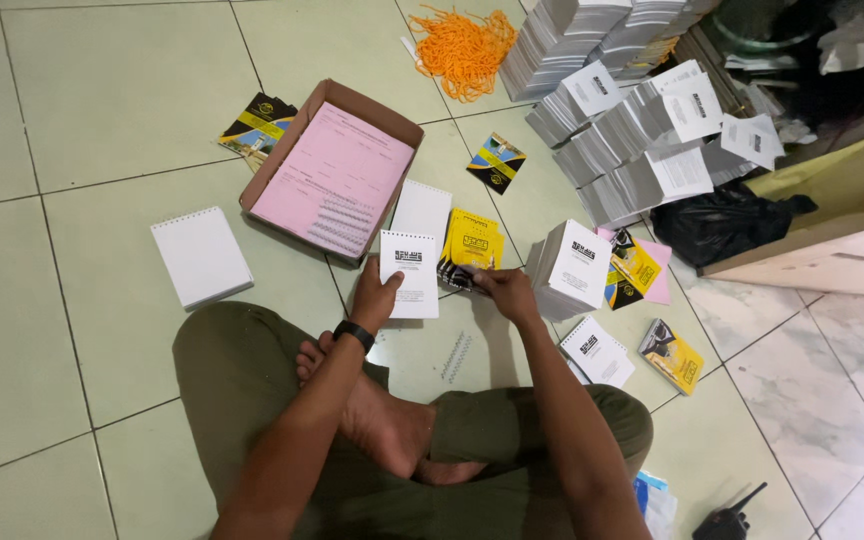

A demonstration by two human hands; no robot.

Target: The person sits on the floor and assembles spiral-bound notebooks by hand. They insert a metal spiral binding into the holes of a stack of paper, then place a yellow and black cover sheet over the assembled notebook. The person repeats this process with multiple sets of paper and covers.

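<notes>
A cardboard box holds pink sheets beyond the left hand.

the floor tiles are glazed ceramic, smooth with a soft sheen. the box is plain matt cardboard holding thin pink paper sheets. the white notepad looks matt paper; the yellow covers seem glossy card. the orange cords look like woven string, the black bag shiny plastic film
</notes>
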